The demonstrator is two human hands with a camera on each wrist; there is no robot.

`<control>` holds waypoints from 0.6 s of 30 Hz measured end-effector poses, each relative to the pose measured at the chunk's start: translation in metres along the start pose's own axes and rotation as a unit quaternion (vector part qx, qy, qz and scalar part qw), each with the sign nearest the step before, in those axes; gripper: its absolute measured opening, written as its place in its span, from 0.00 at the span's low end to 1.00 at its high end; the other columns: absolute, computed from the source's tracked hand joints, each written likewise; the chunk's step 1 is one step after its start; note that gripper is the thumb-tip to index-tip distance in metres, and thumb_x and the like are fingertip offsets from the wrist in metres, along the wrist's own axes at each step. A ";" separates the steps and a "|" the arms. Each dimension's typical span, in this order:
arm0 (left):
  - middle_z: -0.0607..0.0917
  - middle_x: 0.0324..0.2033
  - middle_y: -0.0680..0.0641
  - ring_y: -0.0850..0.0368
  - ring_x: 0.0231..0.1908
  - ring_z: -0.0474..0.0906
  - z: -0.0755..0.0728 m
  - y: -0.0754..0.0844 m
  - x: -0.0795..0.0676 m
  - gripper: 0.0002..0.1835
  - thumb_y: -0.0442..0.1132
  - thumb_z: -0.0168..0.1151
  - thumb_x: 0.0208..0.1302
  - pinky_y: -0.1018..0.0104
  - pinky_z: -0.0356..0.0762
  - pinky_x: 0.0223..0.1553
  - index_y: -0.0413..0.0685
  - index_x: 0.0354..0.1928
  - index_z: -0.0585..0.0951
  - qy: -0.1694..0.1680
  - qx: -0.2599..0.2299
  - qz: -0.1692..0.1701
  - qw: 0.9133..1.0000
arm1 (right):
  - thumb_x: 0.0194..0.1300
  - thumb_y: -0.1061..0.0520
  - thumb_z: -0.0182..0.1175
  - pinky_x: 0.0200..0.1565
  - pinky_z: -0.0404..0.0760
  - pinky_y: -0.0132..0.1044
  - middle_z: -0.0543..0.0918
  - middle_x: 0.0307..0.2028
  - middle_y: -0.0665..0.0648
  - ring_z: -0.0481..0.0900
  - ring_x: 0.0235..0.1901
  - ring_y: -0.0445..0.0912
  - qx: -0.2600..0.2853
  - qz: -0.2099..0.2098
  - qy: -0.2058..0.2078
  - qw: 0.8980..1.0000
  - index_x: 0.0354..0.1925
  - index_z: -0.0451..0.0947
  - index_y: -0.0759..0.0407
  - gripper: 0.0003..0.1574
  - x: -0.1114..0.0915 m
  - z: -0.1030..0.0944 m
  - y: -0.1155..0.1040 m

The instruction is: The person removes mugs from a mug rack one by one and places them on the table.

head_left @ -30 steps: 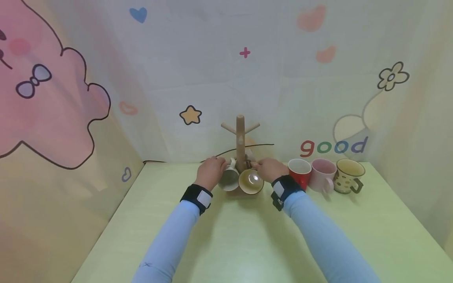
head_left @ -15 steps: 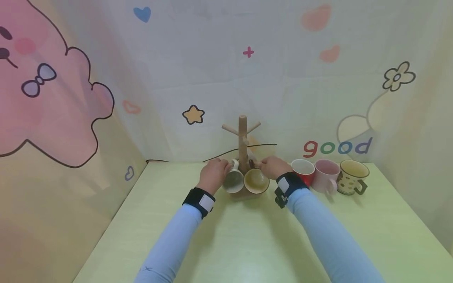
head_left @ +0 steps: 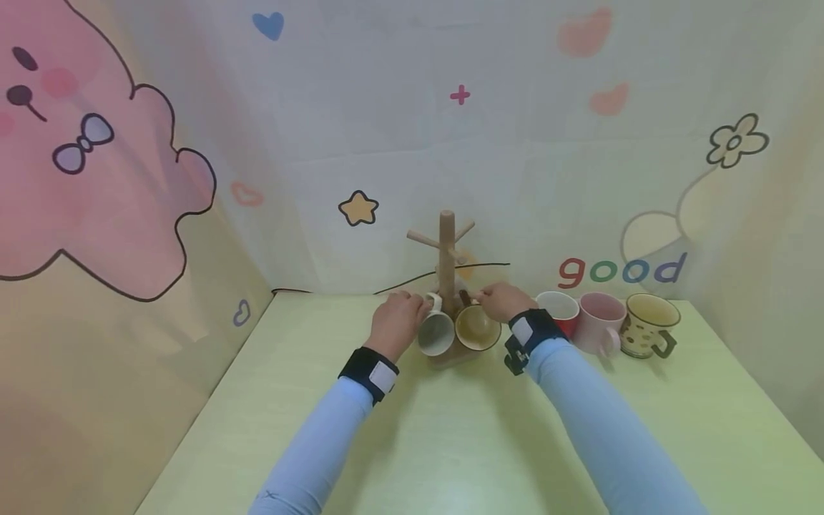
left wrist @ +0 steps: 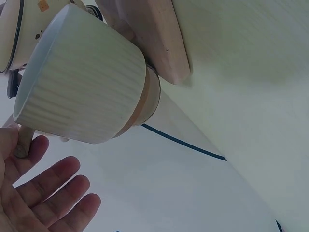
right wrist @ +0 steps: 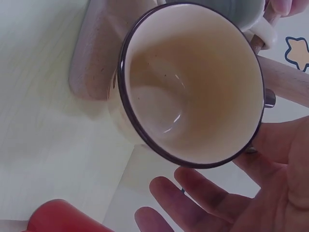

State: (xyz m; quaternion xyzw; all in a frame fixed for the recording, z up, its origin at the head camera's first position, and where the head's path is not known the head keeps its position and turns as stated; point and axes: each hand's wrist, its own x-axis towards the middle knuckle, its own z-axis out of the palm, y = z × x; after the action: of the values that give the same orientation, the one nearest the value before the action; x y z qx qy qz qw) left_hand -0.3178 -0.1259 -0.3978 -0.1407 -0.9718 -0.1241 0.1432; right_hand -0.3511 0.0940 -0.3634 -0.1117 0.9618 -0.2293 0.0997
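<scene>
Both hands are placed at an upright mug tree of pale wood (head_left: pixel 447 261), its long axis vertical.
Counted from it in the head view, the left hand (head_left: pixel 398 320) is set between seven and eight o'clock, the right hand (head_left: pixel 505 302) near four; neither is clearly nearer. By the left thumb and forefinger a wooden peg end (left wrist: pixel 24 143) is pinched, from whose peg a ribbed white mug (left wrist: pixel 82 77) is hung. A pinch is also formed by the right, but its object is mostly hidden behind a cream, dark-rimmed mug (right wrist: pixel 190 87). The other fingers are loosely extended.
</scene>
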 end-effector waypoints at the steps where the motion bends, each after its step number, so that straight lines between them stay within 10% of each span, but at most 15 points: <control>1: 0.82 0.36 0.46 0.52 0.37 0.77 0.000 0.000 0.000 0.18 0.49 0.49 0.78 0.60 0.80 0.33 0.46 0.45 0.85 0.000 0.000 -0.001 1.000 | 0.79 0.47 0.41 0.46 0.73 0.48 0.77 0.35 0.58 0.75 0.43 0.55 -0.001 -0.001 0.001 1.000 0.54 0.79 0.63 0.27 0.001 0.000 0.000; 7: 0.82 0.36 0.48 0.51 0.39 0.78 0.000 0.001 0.000 0.19 0.51 0.49 0.77 0.60 0.79 0.34 0.49 0.47 0.85 -0.007 0.018 -0.008 1.000 | 0.79 0.48 0.41 0.41 0.72 0.46 0.75 0.31 0.58 0.75 0.38 0.54 0.000 0.006 0.006 1.000 0.51 0.79 0.65 0.26 -0.001 0.000 -0.002; 18: 0.83 0.39 0.48 0.52 0.40 0.79 0.003 -0.004 0.002 0.21 0.53 0.46 0.78 0.60 0.80 0.35 0.49 0.52 0.84 -0.024 0.030 -0.004 0.999 | 0.79 0.46 0.42 0.52 0.75 0.57 0.78 0.59 0.65 0.76 0.53 0.60 -0.002 0.027 0.028 0.999 0.66 0.72 0.63 0.30 -0.020 0.001 -0.004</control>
State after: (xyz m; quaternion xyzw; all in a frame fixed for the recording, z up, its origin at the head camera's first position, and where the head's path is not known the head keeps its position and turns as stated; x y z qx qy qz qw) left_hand -0.3211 -0.1282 -0.4004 -0.1359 -0.9786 -0.0925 0.1238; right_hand -0.3313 0.0951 -0.3596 -0.0794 0.9672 -0.2279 0.0791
